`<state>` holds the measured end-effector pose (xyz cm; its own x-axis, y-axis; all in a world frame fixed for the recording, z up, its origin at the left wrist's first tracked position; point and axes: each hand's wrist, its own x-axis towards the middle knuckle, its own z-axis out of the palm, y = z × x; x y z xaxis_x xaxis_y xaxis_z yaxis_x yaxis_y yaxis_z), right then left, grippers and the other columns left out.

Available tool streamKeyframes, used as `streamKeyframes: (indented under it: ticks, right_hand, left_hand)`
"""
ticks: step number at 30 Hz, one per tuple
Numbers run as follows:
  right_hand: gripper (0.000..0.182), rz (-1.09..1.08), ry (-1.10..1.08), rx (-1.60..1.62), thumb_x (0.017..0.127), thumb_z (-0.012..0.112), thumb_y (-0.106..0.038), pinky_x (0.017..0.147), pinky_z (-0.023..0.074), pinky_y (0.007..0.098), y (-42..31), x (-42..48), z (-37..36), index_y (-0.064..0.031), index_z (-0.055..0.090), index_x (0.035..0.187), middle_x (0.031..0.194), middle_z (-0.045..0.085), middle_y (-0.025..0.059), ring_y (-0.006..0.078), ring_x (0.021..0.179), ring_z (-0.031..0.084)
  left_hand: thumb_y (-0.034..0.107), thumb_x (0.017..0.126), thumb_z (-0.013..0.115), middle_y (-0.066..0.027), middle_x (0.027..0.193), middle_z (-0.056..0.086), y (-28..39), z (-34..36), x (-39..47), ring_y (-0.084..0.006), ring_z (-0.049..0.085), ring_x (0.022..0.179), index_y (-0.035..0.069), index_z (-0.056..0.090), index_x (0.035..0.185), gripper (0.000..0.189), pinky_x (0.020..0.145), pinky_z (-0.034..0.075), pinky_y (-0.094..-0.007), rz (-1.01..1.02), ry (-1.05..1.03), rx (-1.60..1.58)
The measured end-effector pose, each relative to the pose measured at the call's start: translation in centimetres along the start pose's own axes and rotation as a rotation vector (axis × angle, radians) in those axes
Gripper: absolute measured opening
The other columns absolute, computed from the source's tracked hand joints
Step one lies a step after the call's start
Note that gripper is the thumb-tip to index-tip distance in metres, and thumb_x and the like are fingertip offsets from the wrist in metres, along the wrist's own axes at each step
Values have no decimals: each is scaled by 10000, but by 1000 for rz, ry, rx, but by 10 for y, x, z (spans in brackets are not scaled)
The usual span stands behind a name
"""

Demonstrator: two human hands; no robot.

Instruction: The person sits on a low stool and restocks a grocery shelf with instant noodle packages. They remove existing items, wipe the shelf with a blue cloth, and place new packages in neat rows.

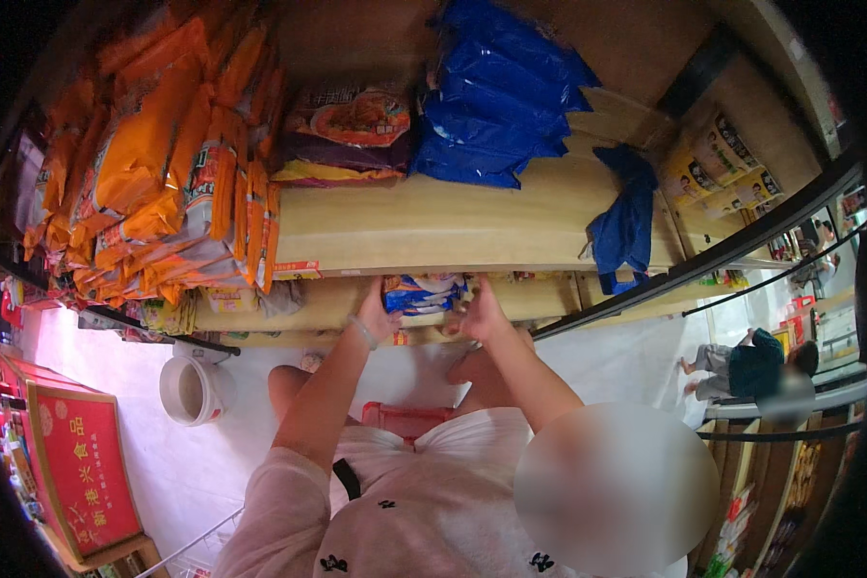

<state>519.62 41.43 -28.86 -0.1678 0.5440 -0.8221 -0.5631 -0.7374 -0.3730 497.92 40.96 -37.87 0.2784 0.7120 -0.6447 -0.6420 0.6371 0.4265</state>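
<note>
On the lower wooden shelf, a group of blue-and-white snack packets (424, 294) lies between my two hands. My left hand (378, 319) is against the packets' left end, its thumb across the near side. A clear band circles that wrist. At the opposite end, my right hand (482, 316) cups the packets with curled fingers, slightly blurred. The far fingertips of both hands are partly hidden under the edge of the shelf board (441, 225) above. That board carries a pile of orange food packets (137, 166), noodle-type packets with a printed bowl (354, 119) and blue packets (498, 94).
A blue cloth or bag (623, 213) hangs over the upper shelf's right part. Dark metal rails (722, 242) border the shelf. A white bucket (195, 390) stands on the floor at left, near a red box (87, 469). Another person (751, 365) is at right.
</note>
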Motion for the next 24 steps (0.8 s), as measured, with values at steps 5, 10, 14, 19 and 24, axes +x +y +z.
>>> streamKeyframes:
  ticks: [5, 10, 14, 19, 24]
  right_hand:
    - [361, -156, -209, -449, 912, 581, -303, 806, 495, 316, 7, -83, -60, -88, 513, 1193, 1102, 565, 87, 211, 950, 591]
    - [293, -897, -409, -674, 902, 587, -221, 766, 488, 288, -63, -220, 2, -88, 537, 1158, 1143, 573, 69, 151, 908, 593]
    - [521, -1092, -203, -208, 857, 604, -423, 977, 353, 415, -163, -225, 68, -77, 499, 1233, 1250, 508, 106, 207, 1151, 465]
    - [753, -649, -411, -256, 811, 590, -568, 1075, 262, 507, -214, -216, 126, -134, 392, 1395, 1425, 404, 88, 284, 1297, 376]
    - [713, -505, -585, -395, 816, 588, -558, 1049, 305, 526, -226, -201, 122, -153, 420, 1378, 1398, 443, 90, 288, 1265, 419]
  left_hand:
    - [608, 861, 489, -71, 1151, 554, -17, 32, -102, -185, 556, 866, 76, 485, 1218, 640, 830, 444, -335, -16, 176, 429]
    - [373, 949, 493, -119, 1324, 459, 21, 169, -251, -219, 464, 1217, 57, 371, 1347, 523, 1002, 377, -376, 290, -349, 494]
    - [496, 884, 557, -98, 1410, 389, 63, 248, -213, -232, 368, 1297, 44, 332, 1385, 711, 1103, 248, -344, 457, -165, 40]
    - [591, 810, 601, -73, 1415, 409, 98, 301, -144, -254, 423, 1253, 94, 366, 1388, 799, 1069, 320, -395, 602, -455, -140]
    - [720, 565, 727, -152, 1443, 318, 101, 311, -123, -241, 376, 1267, -9, 102, 1436, 1296, 1074, 292, -348, 496, -225, -162]
